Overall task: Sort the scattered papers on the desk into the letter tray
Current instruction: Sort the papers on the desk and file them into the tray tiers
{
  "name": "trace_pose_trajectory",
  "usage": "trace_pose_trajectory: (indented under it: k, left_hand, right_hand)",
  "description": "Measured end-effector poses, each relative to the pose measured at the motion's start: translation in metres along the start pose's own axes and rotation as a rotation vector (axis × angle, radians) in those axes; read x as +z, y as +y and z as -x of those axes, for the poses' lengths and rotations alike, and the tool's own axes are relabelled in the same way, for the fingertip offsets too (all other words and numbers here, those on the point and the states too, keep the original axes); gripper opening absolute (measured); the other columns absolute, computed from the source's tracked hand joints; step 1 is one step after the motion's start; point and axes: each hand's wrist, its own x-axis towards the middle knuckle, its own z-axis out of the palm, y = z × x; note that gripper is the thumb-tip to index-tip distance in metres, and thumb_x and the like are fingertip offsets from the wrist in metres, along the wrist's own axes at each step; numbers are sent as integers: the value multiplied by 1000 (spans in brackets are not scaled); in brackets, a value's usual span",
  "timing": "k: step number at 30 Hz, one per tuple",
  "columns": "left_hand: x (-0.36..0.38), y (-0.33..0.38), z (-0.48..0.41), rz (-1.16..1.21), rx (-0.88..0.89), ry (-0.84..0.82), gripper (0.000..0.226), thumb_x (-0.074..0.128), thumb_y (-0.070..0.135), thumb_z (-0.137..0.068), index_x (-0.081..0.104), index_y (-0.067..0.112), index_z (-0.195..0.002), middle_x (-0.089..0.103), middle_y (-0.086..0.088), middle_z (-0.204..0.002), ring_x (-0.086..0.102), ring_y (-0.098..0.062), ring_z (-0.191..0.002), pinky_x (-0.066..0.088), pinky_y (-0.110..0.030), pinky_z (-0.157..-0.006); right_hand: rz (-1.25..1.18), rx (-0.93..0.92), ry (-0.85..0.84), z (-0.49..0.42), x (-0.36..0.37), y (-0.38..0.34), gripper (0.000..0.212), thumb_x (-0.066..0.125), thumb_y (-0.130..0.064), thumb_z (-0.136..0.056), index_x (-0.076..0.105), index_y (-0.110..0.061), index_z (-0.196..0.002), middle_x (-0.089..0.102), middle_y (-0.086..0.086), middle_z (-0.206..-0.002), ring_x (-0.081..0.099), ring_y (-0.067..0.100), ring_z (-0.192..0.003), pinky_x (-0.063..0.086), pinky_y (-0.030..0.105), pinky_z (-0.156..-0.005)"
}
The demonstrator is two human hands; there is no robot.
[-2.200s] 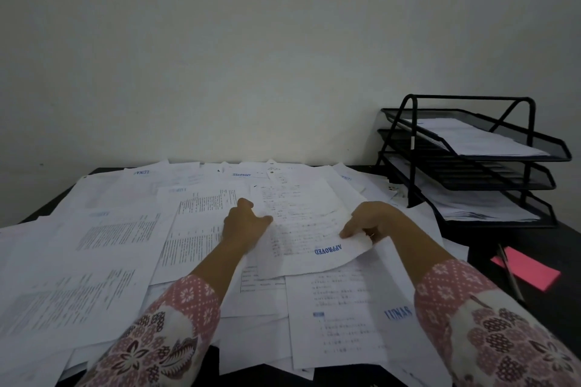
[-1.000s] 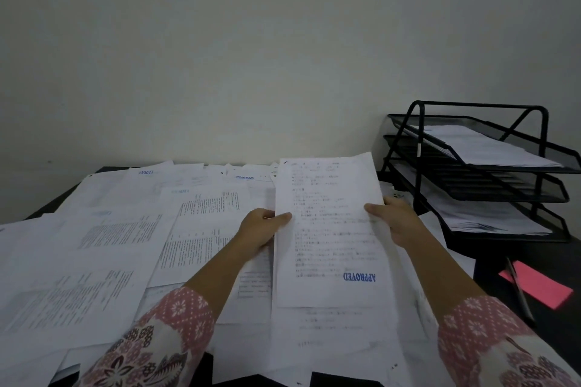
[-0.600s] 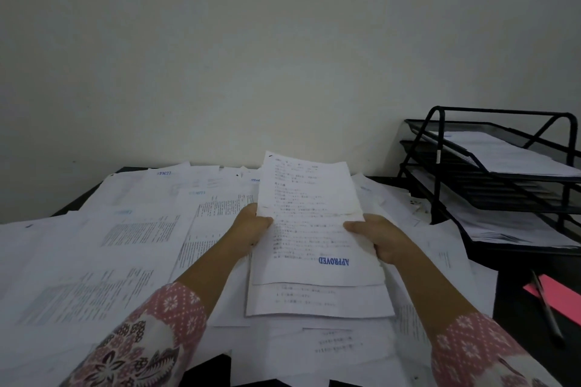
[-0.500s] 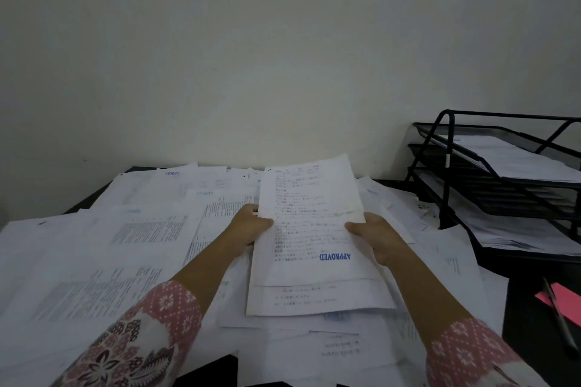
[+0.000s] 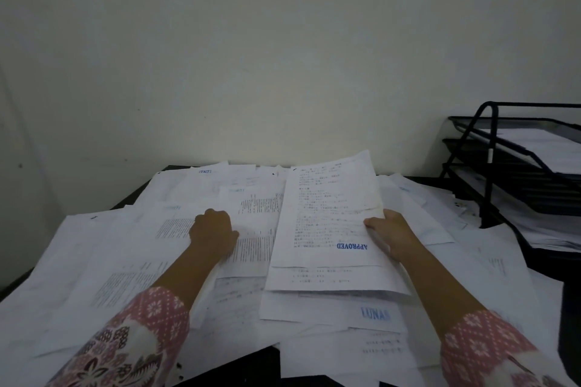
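White printed papers (image 5: 103, 264) lie scattered in overlapping layers over the dark desk (image 5: 570, 298). My right hand (image 5: 388, 234) grips the right edge of a small stack of sheets (image 5: 327, 223), raised slightly at its far end, whose top page bears a blue APPROVED stamp. My left hand (image 5: 213, 229) rests knuckles-up on a printed sheet (image 5: 254, 248) just left of the stack, its fingers hidden behind the back of the hand. The black mesh three-tier letter tray (image 5: 489, 166) stands at the right edge, with papers in its top and bottom tiers.
A sheet with a blue LUNAS stamp (image 5: 374, 313) lies under the held stack near the front. The wall (image 5: 283, 56) rises directly behind the desk. Loose sheets reach up to the foot of the tray.
My left hand has let go of the stack's left edge and moved left onto a sheet on the desk. The right hand alone holds the stack. The view has turned left.
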Motion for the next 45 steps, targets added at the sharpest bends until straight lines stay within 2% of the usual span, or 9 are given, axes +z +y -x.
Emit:
trace_pose_trajectory:
  k: [7,10,13,24,28,32,36,40,45]
  left_hand:
    - [-2,4,-11,1,-31,-13,14,59,13,-88,50,10,-78,43,3,-68,54,-15,-75,41,-20,-65]
    - [0,1,-13,-30,-44,-48,18,55,24,-90,54,12,-104,53,-3,-100,53,-22,-105,45,-31,-84]
    - [12,-7,-14,-69,-46,-88,36,42,40,-95,41,17,-122,46,-7,-125,41,-28,-123,31,-43,-104]
    - [25,42,-7,69,171,-65,45,23,38,-100,43,14,-132,47,-10,-134,46,-31,-120,35,-42,-100]
    - [29,63,-17,358,272,-75,38,32,28,-100,52,11,-128,54,-10,-128,53,-27,-114,43,-37,-96]
    - [18,49,-25,570,53,90,34,46,14,-92,55,17,-125,53,-8,-130,52,-27,-116,43,-37,-97]
    - [4,1,-26,274,-279,11,51,52,37,-90,36,13,-133,39,-14,-134,36,-32,-126,32,-43,-104]
    - [1,-33,-25,169,-289,-102,92,62,67,-74,30,8,-136,36,-18,-137,35,-33,-127,34,-42,-101]
    - [-1,-34,-27,342,-244,-87,90,76,50,-71,32,0,-131,39,-21,-132,41,-33,-123,38,-39,-98]
  right_hand:
    - [29,30,8,4,-9,3,29,52,-6,-93,53,2,-121,58,16,-124,53,23,-93,42,30,-80]
    - [32,32,3,7,-14,4,29,51,-4,-94,53,3,-122,58,15,-123,53,22,-91,42,29,-79]
    - [31,28,2,8,-17,5,29,49,-4,-94,53,2,-122,58,15,-123,53,21,-87,41,29,-79]
    - [18,12,57,4,-18,-1,26,49,-6,-94,54,1,-119,57,10,-109,51,22,-90,40,30,-79]
    - [3,5,67,3,-22,0,17,50,-6,-94,54,-3,-110,56,9,-102,51,17,-76,41,30,-78]
    - [20,-12,82,-1,-29,2,16,50,-6,-94,54,-4,-109,54,7,-98,49,11,-68,41,28,-73]
    - [35,10,91,-8,-34,3,27,52,-7,-93,53,1,-118,56,10,-102,53,19,-75,44,31,-75]
    - [19,37,74,-13,-29,2,24,53,-8,-92,54,0,-114,58,11,-106,54,21,-76,44,31,-77]
    - [11,14,-2,-8,-4,2,14,54,-7,-91,56,-3,-104,56,7,-94,51,14,-69,42,27,-72]
